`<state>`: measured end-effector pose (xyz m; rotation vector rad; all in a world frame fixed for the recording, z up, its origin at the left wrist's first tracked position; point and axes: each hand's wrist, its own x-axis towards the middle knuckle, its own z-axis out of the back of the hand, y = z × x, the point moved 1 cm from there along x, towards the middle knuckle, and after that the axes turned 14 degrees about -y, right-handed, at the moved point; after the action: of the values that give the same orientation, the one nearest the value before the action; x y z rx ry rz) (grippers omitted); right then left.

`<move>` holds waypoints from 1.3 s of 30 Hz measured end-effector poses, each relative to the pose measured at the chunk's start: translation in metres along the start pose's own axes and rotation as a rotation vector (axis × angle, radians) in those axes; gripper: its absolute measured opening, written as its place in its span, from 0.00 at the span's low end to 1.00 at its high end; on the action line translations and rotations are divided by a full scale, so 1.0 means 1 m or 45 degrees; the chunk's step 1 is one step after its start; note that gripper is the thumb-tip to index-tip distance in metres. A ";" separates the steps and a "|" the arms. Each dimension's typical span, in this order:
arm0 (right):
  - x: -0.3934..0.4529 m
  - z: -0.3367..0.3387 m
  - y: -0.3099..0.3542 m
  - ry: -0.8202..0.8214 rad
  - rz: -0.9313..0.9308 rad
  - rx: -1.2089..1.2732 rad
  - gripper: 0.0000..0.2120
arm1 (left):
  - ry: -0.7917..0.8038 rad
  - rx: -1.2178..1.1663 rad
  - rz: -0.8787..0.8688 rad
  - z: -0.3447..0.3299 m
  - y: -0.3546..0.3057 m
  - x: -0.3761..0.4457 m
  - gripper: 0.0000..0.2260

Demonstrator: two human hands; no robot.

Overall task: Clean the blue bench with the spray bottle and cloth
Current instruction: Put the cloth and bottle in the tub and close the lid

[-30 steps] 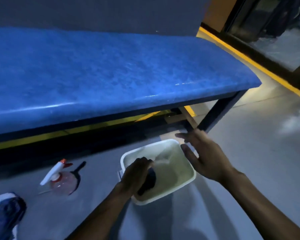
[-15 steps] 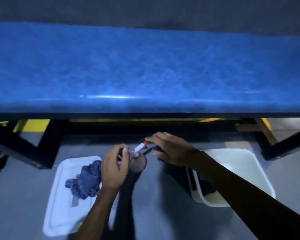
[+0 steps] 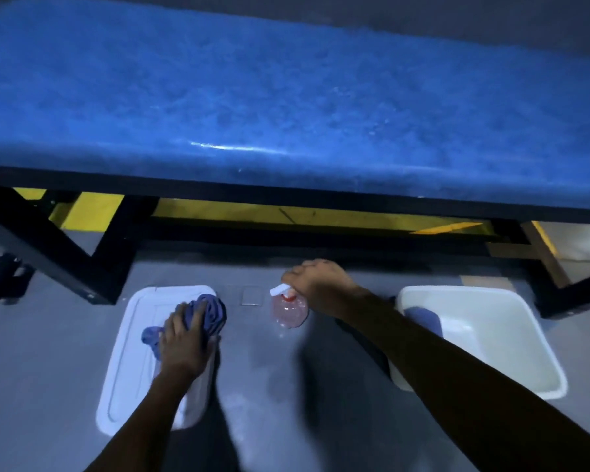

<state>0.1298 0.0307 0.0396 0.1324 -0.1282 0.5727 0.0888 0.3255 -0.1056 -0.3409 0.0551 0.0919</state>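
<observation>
The blue bench (image 3: pixel 286 97) spans the top of the view on a black frame. On the grey floor in front of it, my left hand (image 3: pixel 183 338) grips a crumpled blue cloth (image 3: pixel 212 311) that lies on a white lid (image 3: pixel 130 356). My right hand (image 3: pixel 317 284) is closed over the head of a clear spray bottle (image 3: pixel 288 310) with a white nozzle and red collar; the bottle hangs just above the floor between the lid and the tub.
A white tub (image 3: pixel 511 321) stands on the floor at the right, with a second blue cloth (image 3: pixel 424 320) inside near my right forearm. Black bench legs (image 3: pixel 48 247) slant down at left and right. A yellow strip (image 3: pixel 286 216) runs behind the frame.
My left hand has let go of the spray bottle and moved left onto the blue cloth on the lid. My right hand has closed on the bottle's head.
</observation>
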 end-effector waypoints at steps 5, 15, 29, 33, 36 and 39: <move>-0.055 0.066 -0.028 -0.175 -0.221 0.098 0.18 | 0.021 -0.020 -0.064 -0.009 0.021 0.000 0.40; -0.236 0.199 -0.147 -0.158 -1.361 0.622 0.08 | -0.043 -0.011 -0.070 -0.019 0.009 0.003 0.44; -0.272 0.047 -0.204 0.229 -1.282 -0.299 0.15 | -0.274 -0.156 0.011 0.002 -0.052 -0.007 0.27; -0.273 0.045 -0.201 0.149 -1.256 -0.333 0.15 | -0.399 -0.553 -0.408 0.031 -0.154 -0.013 0.25; -0.275 0.051 -0.197 0.022 -1.338 -0.223 0.15 | -0.322 -0.829 -0.667 0.052 -0.242 -0.032 0.23; -0.280 0.068 -0.195 -0.095 -1.360 -0.122 0.13 | -0.183 -0.922 -0.896 0.056 -0.319 -0.053 0.28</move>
<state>-0.0025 -0.2907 0.0447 0.1108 -0.1375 -0.5032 0.0700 0.0405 0.0567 -1.0553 -0.2489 -0.5762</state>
